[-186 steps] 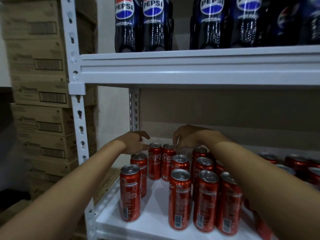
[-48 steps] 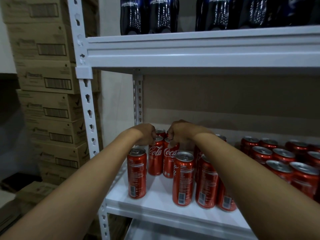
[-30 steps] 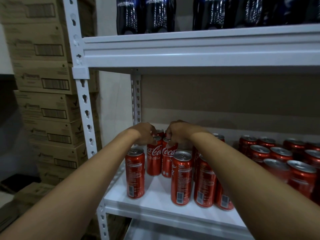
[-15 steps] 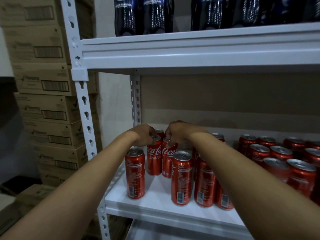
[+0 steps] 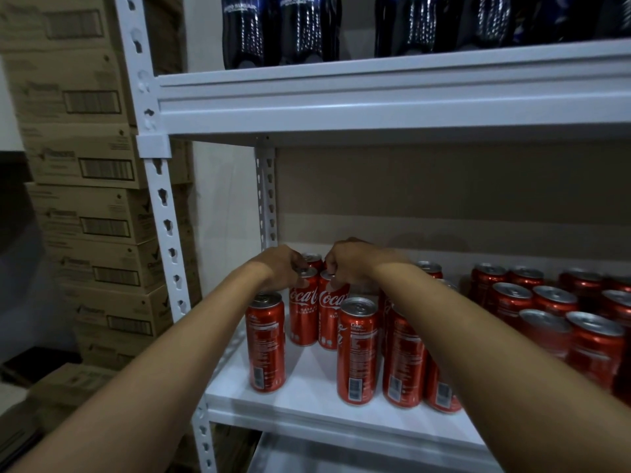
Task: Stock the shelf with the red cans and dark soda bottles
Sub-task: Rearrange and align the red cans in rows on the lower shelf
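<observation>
The left hand (image 5: 278,269) grips one red can (image 5: 303,310); just beside it, the right hand (image 5: 351,264) grips the neighbouring can (image 5: 332,317).

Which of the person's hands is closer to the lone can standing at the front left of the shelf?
The left hand. It is just above and behind the lone can, while the right hand is farther to its right, on the logo cans.

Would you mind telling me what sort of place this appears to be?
Probably a shop stockroom or storeroom: a white slotted metal shelving rack holds many red cola cans and dark plastic soda bottles, with stacked brown cardboard cartons beside it.
</observation>
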